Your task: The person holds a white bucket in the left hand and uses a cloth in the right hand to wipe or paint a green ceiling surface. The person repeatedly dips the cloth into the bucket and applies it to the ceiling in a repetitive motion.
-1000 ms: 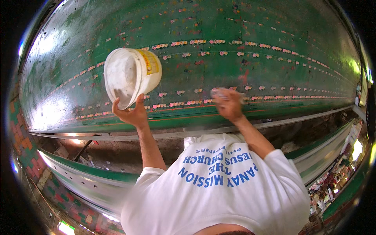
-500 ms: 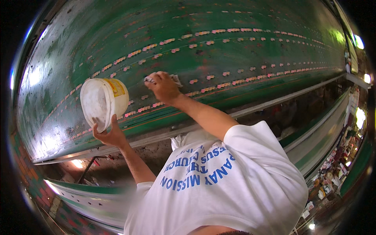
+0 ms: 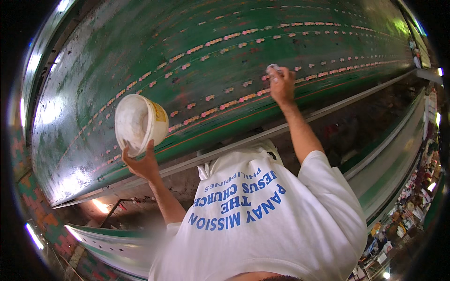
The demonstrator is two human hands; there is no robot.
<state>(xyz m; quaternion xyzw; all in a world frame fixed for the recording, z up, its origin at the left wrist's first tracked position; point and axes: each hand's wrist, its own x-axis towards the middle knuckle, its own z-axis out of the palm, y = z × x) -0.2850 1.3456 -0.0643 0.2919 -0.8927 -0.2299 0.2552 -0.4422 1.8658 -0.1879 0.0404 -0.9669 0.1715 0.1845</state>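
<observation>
My left hand grips a white plastic bucket with a yellow label by its rim, tilted so that its open top faces left. My right hand has its fingers closed on a small pale, crumpled item, perhaps a cloth; I cannot make it out clearly. That hand is low over or on a long, glossy green surface, among rows of small pink and cream printed shapes. Whether it touches the surface is hard to tell. A thin orange line runs along the surface's near edge.
A metal rail borders the green surface, with a dark gap beneath. A second long pale and green surface lies behind me at both sides. A jumble of small items is at the right, a small indistinct figure at the far right end.
My right hand swung left toward the bucket, then out to the right again and farther up the surface. The bucket shifted down-left in view, then slightly back right, as the view turned.
</observation>
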